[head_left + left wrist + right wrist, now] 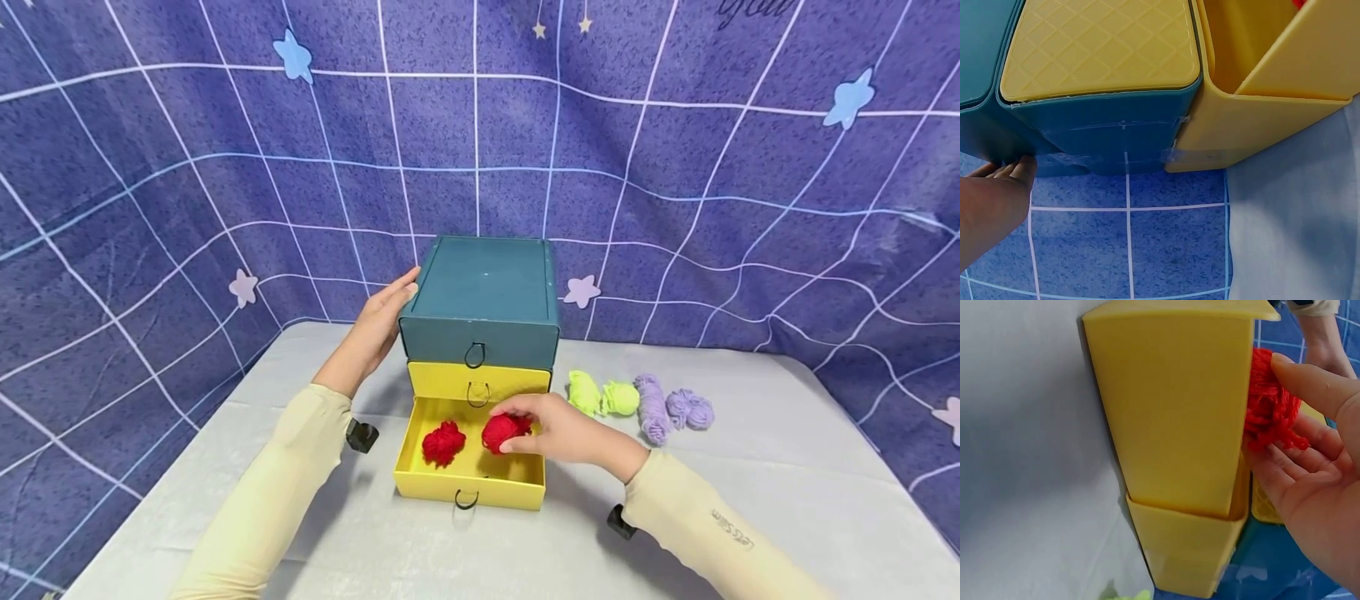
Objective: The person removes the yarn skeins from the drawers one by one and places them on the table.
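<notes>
In the head view, my right hand (558, 429) holds a red yarn bundle (501, 432) between thumb and fingers, over the right half of a pulled-out yellow drawer (472, 490). The right wrist view shows this red yarn (1270, 400) beside the drawer's side wall (1172, 406), with the thumb on it and fingers beneath. A second red yarn bundle (443, 442) lies in the drawer's left half. My left hand (378, 323) rests against the left side of the teal top box (483, 279) of the drawer unit; its fingertips are partly hidden in the left wrist view.
Right of the unit, two lime-green yarn bundles (583, 393) and two purple yarn bundles (652, 408) lie on the grey-white tablecloth (750, 500). A closed yellow drawer (442, 381) sits between the teal box and the pulled-out drawer. Behind hangs a blue grid-patterned cloth (510, 125).
</notes>
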Demonstrator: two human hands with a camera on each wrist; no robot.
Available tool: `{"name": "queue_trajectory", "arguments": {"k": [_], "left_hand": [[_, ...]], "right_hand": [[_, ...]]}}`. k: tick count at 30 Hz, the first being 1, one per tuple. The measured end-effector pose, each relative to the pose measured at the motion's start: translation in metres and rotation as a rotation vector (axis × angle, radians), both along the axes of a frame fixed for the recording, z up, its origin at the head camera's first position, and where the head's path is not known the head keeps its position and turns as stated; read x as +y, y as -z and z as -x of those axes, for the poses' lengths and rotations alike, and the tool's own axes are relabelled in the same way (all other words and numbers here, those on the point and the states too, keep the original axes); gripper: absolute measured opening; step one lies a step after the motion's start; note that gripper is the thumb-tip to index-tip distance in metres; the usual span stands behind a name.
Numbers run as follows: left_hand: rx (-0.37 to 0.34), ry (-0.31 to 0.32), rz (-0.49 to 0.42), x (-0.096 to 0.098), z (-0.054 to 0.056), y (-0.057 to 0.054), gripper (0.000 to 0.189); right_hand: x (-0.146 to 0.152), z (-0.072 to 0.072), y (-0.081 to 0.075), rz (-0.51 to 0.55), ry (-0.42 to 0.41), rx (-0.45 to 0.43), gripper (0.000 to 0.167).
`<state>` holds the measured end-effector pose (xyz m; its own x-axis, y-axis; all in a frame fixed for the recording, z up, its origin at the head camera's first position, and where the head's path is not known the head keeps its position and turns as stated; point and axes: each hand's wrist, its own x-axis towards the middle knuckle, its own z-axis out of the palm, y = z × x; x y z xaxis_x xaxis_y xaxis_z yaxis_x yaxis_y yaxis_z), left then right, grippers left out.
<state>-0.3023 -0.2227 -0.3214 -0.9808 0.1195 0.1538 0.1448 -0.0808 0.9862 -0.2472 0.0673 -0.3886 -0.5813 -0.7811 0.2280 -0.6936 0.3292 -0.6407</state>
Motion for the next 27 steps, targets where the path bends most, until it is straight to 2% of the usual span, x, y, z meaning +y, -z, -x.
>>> {"name": "queue_trajectory", "arguments": {"k": [10, 27], "left_hand": [[-0.014, 0.001, 0.01, 0.001, 0.002, 0.002, 0.055], [-0.004, 0.006, 0.003, -0.001, 0.001, 0.001, 0.054]], "right_hand": [[0.027, -0.005, -0.01, 0.046, 0.025, -0.007, 0.042], [0.099, 0.003, -0.007, 0.047, 0.201, -0.014, 0.044]]}}
